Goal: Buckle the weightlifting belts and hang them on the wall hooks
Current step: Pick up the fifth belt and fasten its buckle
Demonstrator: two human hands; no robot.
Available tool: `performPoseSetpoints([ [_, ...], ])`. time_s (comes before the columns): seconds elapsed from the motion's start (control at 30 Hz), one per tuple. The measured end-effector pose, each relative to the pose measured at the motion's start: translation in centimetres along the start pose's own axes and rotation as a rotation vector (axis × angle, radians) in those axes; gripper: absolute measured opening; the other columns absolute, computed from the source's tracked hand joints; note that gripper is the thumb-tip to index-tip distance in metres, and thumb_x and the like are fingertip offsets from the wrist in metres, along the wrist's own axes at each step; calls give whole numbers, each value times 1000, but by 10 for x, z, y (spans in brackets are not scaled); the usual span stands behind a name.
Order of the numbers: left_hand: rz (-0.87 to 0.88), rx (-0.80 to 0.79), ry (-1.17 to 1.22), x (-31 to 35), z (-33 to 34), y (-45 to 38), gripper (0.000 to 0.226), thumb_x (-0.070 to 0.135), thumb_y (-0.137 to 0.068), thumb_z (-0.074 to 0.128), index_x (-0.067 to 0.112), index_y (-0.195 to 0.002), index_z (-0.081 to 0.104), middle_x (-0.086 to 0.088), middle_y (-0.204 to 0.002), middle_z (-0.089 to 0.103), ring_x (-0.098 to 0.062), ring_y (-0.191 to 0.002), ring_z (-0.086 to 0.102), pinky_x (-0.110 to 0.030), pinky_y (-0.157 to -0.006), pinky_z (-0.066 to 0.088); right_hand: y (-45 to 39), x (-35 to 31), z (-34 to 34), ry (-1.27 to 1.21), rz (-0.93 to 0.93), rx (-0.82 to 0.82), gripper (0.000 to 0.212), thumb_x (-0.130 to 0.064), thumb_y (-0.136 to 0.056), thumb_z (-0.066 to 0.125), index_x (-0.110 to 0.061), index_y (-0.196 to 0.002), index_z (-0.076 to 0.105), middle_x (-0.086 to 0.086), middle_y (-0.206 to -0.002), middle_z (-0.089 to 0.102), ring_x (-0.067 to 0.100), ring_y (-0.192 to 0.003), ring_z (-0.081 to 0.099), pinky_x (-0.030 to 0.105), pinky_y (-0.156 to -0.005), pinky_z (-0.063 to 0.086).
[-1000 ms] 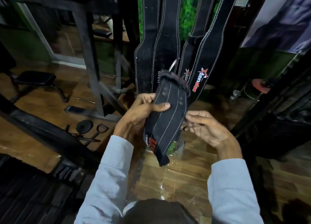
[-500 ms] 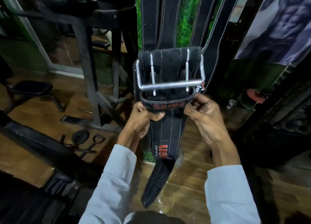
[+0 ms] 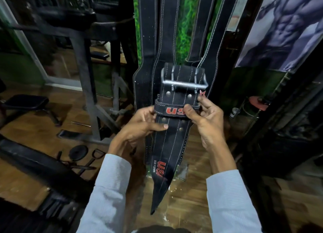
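Nearest the camera, two pale ribbed sleeves (image 3: 111,189), reaching forward over a wooden floor (image 3: 188,203). Between them, a black weightlifting belt (image 3: 173,140) held upright, its pointed tail hanging down toward the floor, red "USA" lettering near that tail. Left hand (image 3: 139,127) grasping the belt's left edge, thumb laid flat across the front just below the keeper loop (image 3: 174,110). Right hand (image 3: 204,117) pinching the right end of that loop, thumb over the red letters, fingers curled round the far side. Above the loop, a double-prong steel buckle (image 3: 184,83), strap end passing through the frame; prongs possibly seated in holes, though too dim to be sure. Directly behind, touching or nearly touching the held belt, several hanging belts (image 3: 157,45) in black leather with white stitching, a red star logo peeping out beside the buckle. Hooks above out of view. Green grass-print wall panel (image 3: 188,26) showing between the hanging straps. To the left, farther back, a grey steel rack (image 3: 82,85), a padded bench (image 3: 26,102), a small weight plate (image 3: 78,152) and cable handle on the floor. To the right, a physique poster (image 3: 286,26).
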State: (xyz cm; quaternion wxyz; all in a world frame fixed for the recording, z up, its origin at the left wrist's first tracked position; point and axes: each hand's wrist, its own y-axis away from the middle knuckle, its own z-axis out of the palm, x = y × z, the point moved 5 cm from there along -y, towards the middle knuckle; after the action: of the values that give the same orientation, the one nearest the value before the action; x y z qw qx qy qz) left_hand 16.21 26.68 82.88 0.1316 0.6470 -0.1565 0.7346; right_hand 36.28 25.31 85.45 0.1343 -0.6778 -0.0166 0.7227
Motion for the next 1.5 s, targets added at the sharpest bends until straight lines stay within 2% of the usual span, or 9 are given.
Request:
performPoseSetpoints([
  [0.1,103,6,69,24,-4,-1,62,-15,-83,70,1,-140,53,-25,-137,63,-32,-120,66,-37,-100,57,2,6,0,75,-18,1,76,-46,-56,93,-25,-125,67,-2,-132,69,16,-129,61,50,-116,44],
  [0.27,206,450,-117,25,-11,2,31,-7,-82,77,0,-112,71,-16,-109,77,-31,-105,74,-56,-98,57,8,-3,8,31,-72,-95,49,-29,-66,89,-27,-110,69,-13,-99,76,11,-100,71,33,-92,58],
  [0.43,268,467,-165,21,-12,12,24,-11,-85,74,-10,-108,72,-7,-95,79,-15,-91,75,-28,-82,59,7,-33,-9,55,-256,-184,73,5,-77,82,-20,-141,57,-7,-115,72,11,-106,69,27,-93,56],
  [0.57,285,435,-141,24,-7,12,28,-10,-84,75,-10,-112,71,-13,-100,78,-12,-90,75,-18,-78,58,7,-46,-11,153,-414,-134,31,-6,-81,83,-22,-107,77,3,-121,72,24,-121,65,53,-101,54],
  [0.67,250,388,-93,19,-6,10,35,-11,-82,76,-11,-117,69,-17,-104,79,-19,-92,77,-22,-79,61,7,-48,-14,121,-453,16,10,-16,-85,82,-18,-95,80,2,-103,78,24,-100,73,61,-90,57],
  [0.87,176,323,-44,3,0,7,28,-12,-79,78,-14,-105,71,-29,-107,75,-29,-95,72,-49,-95,55,2,-48,-12,146,-393,186,8,-36,-86,82,-29,-88,81,0,-87,80,25,-83,76,60,-77,60],
  [1.07,217,204,94,13,2,4,42,-17,-76,65,-6,-116,70,-20,-112,77,-32,-102,75,-42,-90,62,1,-41,-19,139,-297,245,2,-38,-83,84,-36,-82,82,-1,-88,82,23,-89,78,59,-85,61],
  [1.3,358,281,49,31,12,2,21,12,-97,65,-5,-105,75,-20,-103,79,-38,-100,76,-47,-86,62,12,-21,-20,176,-164,310,8,-31,-84,83,-26,-80,81,-2,-78,80,10,-69,74,38,-59,61],
  [1.5,375,340,90,16,24,-14,15,6,-97,66,-3,-94,78,-19,-94,80,-38,-92,77,-55,-88,61,24,-17,-35,237,-186,365,17,-35,-90,77,-19,-89,82,0,-83,81,24,-82,79,51,-78,64],
])
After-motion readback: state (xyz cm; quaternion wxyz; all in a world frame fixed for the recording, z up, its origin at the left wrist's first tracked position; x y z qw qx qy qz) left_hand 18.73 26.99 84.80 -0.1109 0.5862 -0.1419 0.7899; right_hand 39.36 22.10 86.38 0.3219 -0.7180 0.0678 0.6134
